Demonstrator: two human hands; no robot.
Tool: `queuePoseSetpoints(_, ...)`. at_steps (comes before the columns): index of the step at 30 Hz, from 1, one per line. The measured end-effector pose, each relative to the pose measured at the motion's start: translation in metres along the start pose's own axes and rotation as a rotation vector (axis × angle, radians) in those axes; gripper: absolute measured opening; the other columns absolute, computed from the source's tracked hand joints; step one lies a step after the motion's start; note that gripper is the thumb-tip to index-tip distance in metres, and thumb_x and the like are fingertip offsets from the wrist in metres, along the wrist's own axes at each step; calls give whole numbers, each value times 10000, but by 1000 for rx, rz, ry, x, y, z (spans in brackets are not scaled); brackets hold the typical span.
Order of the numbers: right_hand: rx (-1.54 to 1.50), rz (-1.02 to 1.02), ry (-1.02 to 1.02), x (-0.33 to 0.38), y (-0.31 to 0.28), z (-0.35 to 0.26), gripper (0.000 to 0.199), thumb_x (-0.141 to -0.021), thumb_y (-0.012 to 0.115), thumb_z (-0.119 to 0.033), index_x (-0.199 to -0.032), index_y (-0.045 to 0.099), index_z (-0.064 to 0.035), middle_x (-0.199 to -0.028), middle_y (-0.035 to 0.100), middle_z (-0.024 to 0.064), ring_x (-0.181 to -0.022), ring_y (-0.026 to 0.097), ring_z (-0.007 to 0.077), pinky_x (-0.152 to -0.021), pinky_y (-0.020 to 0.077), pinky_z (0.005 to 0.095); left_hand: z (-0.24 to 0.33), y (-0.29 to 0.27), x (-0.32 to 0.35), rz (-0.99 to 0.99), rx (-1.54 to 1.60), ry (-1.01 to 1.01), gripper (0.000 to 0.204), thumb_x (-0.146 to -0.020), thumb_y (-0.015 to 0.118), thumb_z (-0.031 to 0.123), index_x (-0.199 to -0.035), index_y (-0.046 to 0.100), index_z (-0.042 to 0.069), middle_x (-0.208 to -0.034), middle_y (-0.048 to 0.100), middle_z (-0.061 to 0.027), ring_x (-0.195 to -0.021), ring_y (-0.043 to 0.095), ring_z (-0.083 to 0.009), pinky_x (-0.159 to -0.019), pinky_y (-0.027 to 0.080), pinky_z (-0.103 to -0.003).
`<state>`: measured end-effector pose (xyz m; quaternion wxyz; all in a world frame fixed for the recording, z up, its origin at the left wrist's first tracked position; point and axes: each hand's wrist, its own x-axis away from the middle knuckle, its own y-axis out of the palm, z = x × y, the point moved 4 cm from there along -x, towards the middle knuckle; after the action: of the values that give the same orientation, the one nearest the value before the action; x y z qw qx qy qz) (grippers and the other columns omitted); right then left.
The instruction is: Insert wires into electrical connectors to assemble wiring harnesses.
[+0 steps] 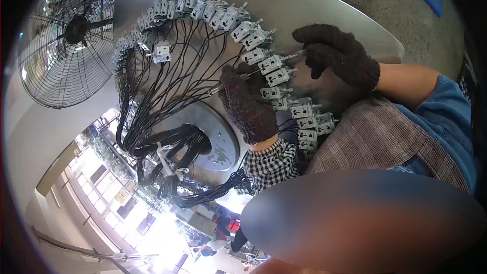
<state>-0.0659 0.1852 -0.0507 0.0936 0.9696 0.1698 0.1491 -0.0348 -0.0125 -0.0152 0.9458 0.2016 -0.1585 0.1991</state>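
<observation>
My left hand [247,105], in a dark knitted glove, is closed round a black cable with a silvery metal end [213,91] that juts out beside its fingers. A thin bit of metal also shows at its fingertips. My right hand [339,55], gloved alike, pinches a thin metal rod [294,56] between thumb and fingers. That rod lies against one of the grey metal blocks [270,64] between my hands; whether it enters the block cannot be made out. Several such blocks stand in a curved row along a metal table [324,7], with black cables [172,76] running inward from them.
A single block [162,52] sits inside the curve among the cables. The cables gather into a thick tied bundle [170,139] by a round metal plate [228,147] with a hole. A caged fan [66,56] stands left. Plaid cloth [375,137] covers my lap. A blurred oval hides the lower right.
</observation>
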Motion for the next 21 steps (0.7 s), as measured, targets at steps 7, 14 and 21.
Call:
queuePoseSetpoints(7,-112,4,46,0,2,0,306,-922,529,-144,-1205,530,-28,-861,616,95,-682,638,156,-585,548,266,0,5,3,-53,70,-45,297,-940,490,270,-1126,464,41,-987,566,-77,-938,593,-247,-808,539,-398)
queuePoseSetpoints(14,-79,-43,211,-6,2,-10,330,-920,540,-222,-1189,540,-30,-777,580,72,-610,616,137,-500,534,259,-5,-6,-2,37,73,9,305,-937,495,257,-1145,466,36,-985,573,-82,-919,602,-244,-781,547,-387)
queuePoseSetpoints(21,-89,-15,289,-2,0,-5,327,-919,539,-211,-1193,538,-34,-780,582,72,-601,601,135,-507,530,254,-5,-2,0,69,-5,2,341,-939,488,254,-1183,449,20,-1034,556,-111,-976,580,-236,-839,529,-383)
